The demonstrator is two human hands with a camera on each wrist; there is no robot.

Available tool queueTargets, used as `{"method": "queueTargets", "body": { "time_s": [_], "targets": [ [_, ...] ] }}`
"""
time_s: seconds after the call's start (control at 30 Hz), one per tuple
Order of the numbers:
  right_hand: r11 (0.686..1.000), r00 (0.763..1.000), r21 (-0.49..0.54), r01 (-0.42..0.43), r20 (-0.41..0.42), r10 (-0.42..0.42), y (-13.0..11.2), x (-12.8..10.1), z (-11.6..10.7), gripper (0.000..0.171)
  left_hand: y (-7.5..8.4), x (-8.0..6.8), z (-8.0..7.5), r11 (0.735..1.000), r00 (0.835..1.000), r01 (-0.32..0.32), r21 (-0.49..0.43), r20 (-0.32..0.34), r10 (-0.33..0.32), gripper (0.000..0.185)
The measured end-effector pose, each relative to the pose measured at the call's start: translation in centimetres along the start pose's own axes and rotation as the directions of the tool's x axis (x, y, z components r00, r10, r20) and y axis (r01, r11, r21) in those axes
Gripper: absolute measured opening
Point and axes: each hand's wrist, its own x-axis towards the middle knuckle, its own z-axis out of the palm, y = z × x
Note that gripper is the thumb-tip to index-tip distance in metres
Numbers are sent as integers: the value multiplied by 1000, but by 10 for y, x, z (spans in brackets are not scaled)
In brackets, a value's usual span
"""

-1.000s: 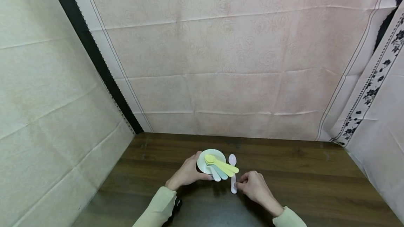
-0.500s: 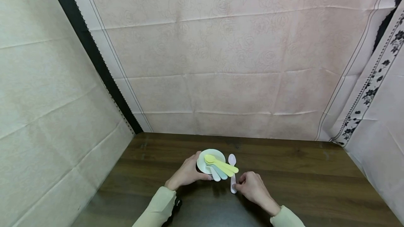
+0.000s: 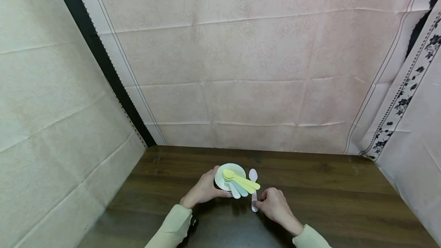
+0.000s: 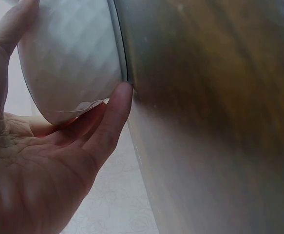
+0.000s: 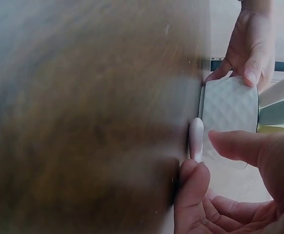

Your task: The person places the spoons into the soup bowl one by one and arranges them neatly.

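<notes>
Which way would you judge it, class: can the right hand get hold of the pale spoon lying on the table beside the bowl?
Probably yes. The right hand already has its fingertips at the handle of the pale spoon, which lies flat on the table with nothing over it. The left hand grips the bowl, off to the side.

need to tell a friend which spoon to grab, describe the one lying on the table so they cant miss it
On the dark wooden table stands a white bowl holding several coloured spoons. Just to its right, flat on the wood, lies the pale pink spoon, its handle touched by the right hand. It is the only spoon outside the bowl.
</notes>
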Motion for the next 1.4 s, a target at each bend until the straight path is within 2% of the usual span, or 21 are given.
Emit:
{"method": "queueTargets", "body": {
  "time_s": [0.27,0.73,1.03,1.4],
  "targets": [
    [1000,1000,-10,-25,7,25,-2,2,1,31,-1,0,0,1000,1000,-2,-11,2,2,90],
    [1000,1000,-22,-13,13,13,0,3,2,32,0,-1,0,1000,1000,-9,-22,5,9,91],
    [1000,999,-16,-8,36,9,-3,3,3,33,-1,0,1,1000,1000,9,-10,-2,-9,92],
    [997,996,66,-47,83,42,-5,2,6,32,0,-1,1,1000,1000,22,-8,-2,-22,92]
  ]
}}
